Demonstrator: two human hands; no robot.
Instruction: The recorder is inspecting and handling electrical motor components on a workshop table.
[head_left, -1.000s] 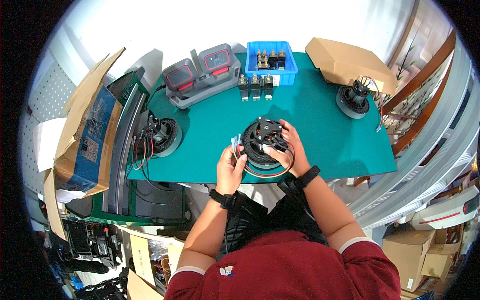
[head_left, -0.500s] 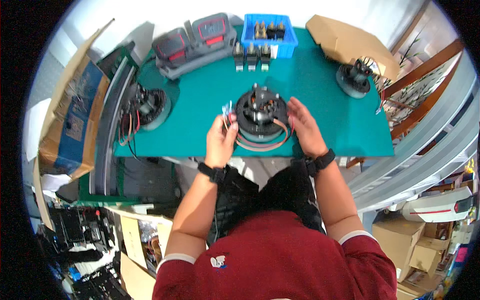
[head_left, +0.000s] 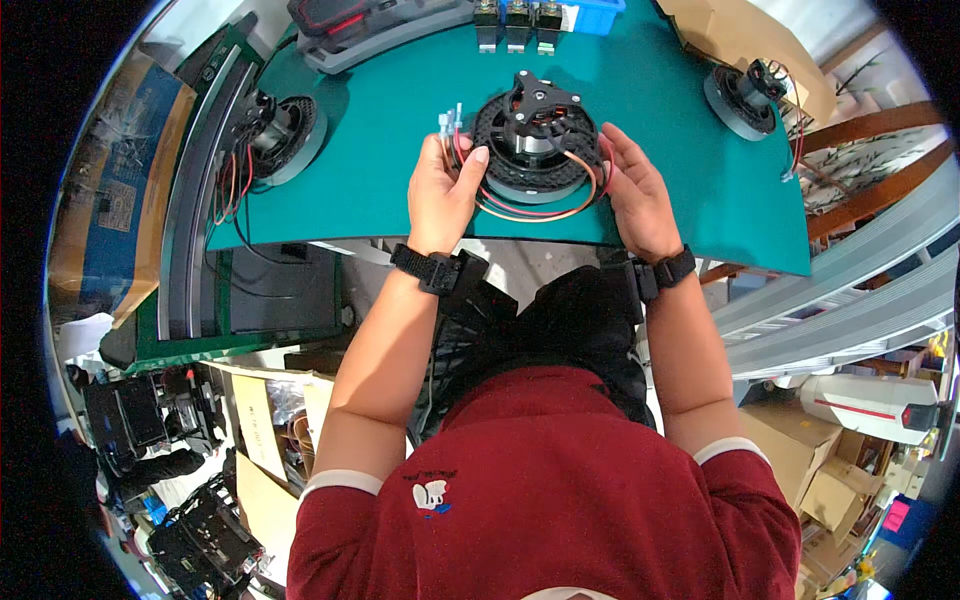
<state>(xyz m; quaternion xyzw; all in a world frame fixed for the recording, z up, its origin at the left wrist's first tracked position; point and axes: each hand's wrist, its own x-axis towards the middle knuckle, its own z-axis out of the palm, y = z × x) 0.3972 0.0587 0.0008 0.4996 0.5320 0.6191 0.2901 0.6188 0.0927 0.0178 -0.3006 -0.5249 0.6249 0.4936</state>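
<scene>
A round black motor (head_left: pixel 530 150) with a silver core and a ribbed rim stands near the front edge of the green table. My left hand (head_left: pixel 445 190) is closed at its left side, the thumb on the rim, with wire ends and their clear-blue connectors (head_left: pixel 450 122) sticking up by the fingers. My right hand (head_left: pixel 640 190) cups the opposite side, its fingers curved along the rim and a red wire. Brown and red wires (head_left: pixel 540 213) loop round the motor's front. The fingertips behind the rim are partly hidden.
Similar motors stand at the table's left (head_left: pixel 280 135) and right (head_left: pixel 745 100). At the back are a grey-black case (head_left: pixel 380 35), several small black blocks (head_left: pixel 517 25), a blue bin (head_left: pixel 595 15) and cardboard (head_left: pixel 755 40). The table's (head_left: pixel 385 130) front edge is before me.
My view has tilted down, so the table sits higher in the picture. The right hand's fingers have come in against the motor's side; the left hand stays at its place.
</scene>
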